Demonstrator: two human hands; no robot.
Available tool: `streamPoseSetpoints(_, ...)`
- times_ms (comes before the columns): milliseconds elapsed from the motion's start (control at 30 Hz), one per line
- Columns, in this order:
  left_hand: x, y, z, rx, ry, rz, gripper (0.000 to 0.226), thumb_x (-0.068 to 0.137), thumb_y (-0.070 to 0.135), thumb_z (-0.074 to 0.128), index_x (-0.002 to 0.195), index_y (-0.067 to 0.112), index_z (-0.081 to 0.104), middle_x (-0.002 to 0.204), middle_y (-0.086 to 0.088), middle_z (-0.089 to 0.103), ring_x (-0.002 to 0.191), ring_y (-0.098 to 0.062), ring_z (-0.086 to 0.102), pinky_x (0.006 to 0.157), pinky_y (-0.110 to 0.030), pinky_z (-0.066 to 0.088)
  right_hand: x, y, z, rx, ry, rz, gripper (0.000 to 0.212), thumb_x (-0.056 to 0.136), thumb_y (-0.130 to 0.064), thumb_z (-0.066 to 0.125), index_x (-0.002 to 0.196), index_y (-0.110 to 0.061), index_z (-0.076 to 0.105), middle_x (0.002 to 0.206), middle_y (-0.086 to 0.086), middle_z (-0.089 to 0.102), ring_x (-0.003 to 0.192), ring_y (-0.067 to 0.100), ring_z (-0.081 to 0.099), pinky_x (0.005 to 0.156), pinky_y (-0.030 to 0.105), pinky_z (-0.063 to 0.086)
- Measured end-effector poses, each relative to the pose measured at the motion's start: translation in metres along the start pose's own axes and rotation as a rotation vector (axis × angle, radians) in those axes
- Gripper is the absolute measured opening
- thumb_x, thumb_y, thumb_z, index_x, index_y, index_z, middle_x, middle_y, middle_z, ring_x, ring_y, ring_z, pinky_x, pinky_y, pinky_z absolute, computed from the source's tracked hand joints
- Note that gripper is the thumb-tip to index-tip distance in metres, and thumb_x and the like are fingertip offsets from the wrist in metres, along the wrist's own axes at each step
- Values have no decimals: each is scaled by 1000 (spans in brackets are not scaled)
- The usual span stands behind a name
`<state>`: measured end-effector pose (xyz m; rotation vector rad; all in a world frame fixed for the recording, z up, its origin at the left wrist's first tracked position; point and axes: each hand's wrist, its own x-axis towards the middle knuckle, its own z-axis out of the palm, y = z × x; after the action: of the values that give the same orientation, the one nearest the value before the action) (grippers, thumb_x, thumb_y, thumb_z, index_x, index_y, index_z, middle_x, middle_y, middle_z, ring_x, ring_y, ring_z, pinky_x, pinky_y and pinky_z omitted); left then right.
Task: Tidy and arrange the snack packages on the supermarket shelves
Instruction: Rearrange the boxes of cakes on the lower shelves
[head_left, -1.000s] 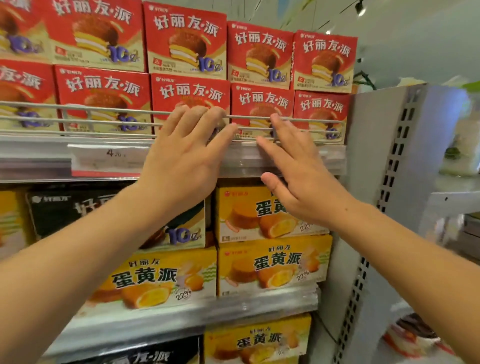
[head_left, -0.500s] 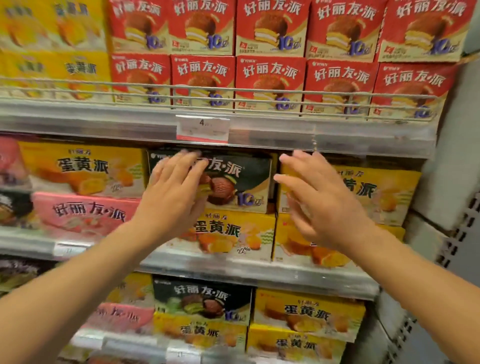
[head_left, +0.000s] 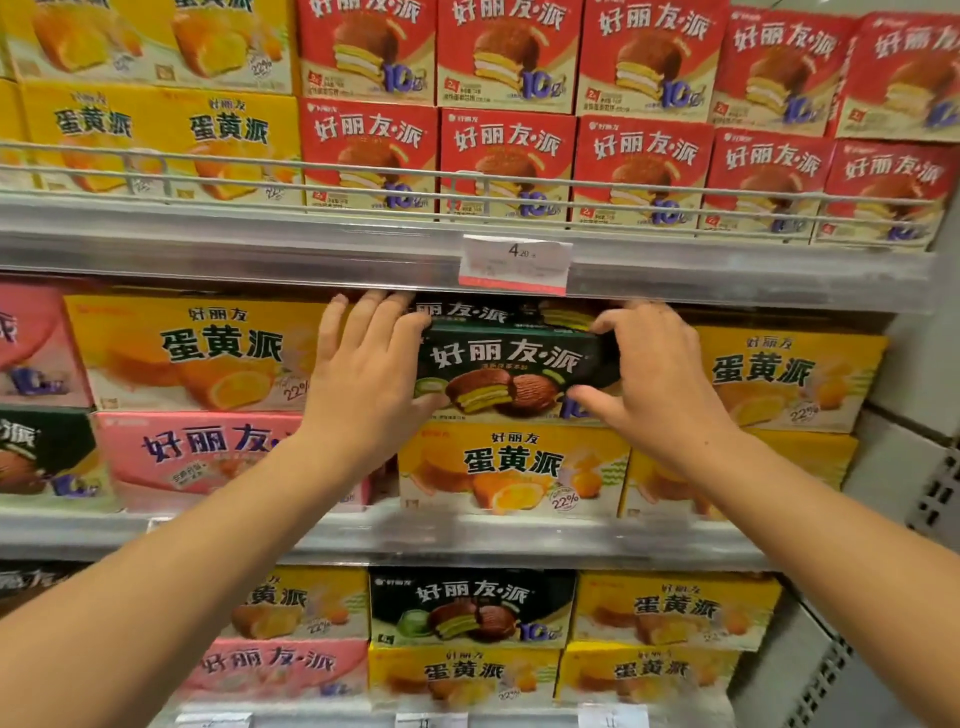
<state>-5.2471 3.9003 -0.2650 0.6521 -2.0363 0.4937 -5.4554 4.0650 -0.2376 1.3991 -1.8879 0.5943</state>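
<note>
dark green box (head_left: 511, 364), yellow box (head_left: 511, 467), pink box (head_left: 208, 452), red boxes (head_left: 506, 161)

Price tag (head_left: 515, 263) small print blurred, unreadable.

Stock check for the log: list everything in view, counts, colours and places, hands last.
Red boxes: ten showing, red, top shelf, stacked two high.
Yellow boxes: yellow, on all three shelves; count unclear.
Pink boxes: three showing, pink, middle and bottom shelves, left.
Dark green boxes: four showing, middle and bottom shelves.
Held dark green box: one, middle shelf, on a yellow box.
Price tag: one, white, top shelf edge.
Left hand: on the held box's left end.
Right hand: grip on its right end.
</note>
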Motion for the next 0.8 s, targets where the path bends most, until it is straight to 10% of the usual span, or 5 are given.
streamPoseSetpoints(367, -23, -4, -24, -411, 94, 71, 63, 60, 20, 90, 113, 3, 61, 127, -16, 60, 131, -42, 43, 105, -59, 33, -22, 5, -27, 539, 24, -13, 55, 64, -26, 87, 110, -22, 59, 110, -15, 51, 104, -1, 48, 89, 3, 36)
streamPoseSetpoints(633, -84, -22, -62, -922, -90, -526, 107, 50, 66, 83, 140, 42, 30, 144, 9, 42, 129, -10, 47, 100, -38, 48, -39, -20, -27, 1088, -236, 208, 54, 47, -47, 86, 96, -42, 67, 103, -13, 65, 94, 1, 66, 59, 27, 59)
streamPoseSetpoints(800, -124, -66, -77, -1245, -302, -765, 59, 48, 46, 92, 101, 42, 66, 106, 5, 74, 96, -16, 71, 68, -21, 56, -34, -68, 2, 1262, -436, 223, 52, 45, -34, 91, 93, -31, 71, 93, -7, 72, 80, 23, 74, 53, 39, 59)
